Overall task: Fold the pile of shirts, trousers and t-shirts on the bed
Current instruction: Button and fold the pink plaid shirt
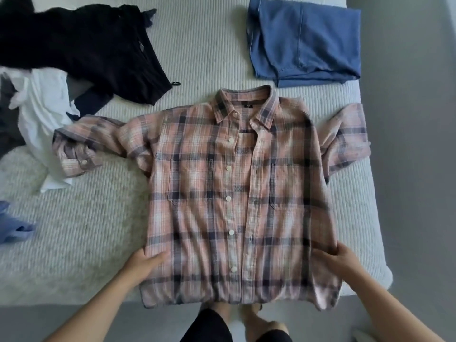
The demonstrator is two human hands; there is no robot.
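- Your left hand grips the left side edge of the pink plaid shirt near its hem, thumb on top of the cloth and the other fingers tucked out of sight beneath it.
- Your right hand holds the opposite side edge at about the same height, thumb lying on the fabric, the fingers curled round the edge.
- The plaid shirt lies face up in the middle of the bed, buttoned, collar pointing away from you, hem at the near edge of the mattress and slightly over it.
- Its left sleeve stretches out sideways with the cuff resting on a white garment; its right sleeve is bunched up near the right edge of the bed.
- Folded blue trousers sit at the far right of the bed, apart from the shirt's collar.
- A black garment sprawls at the far left, overlapping the white one, with a dark grey piece at the left border beside them.
- A light blue garment shows at the left edge, nearer you.
- Your bare feet and dark shorts appear below the bed's edge on the grey floor.
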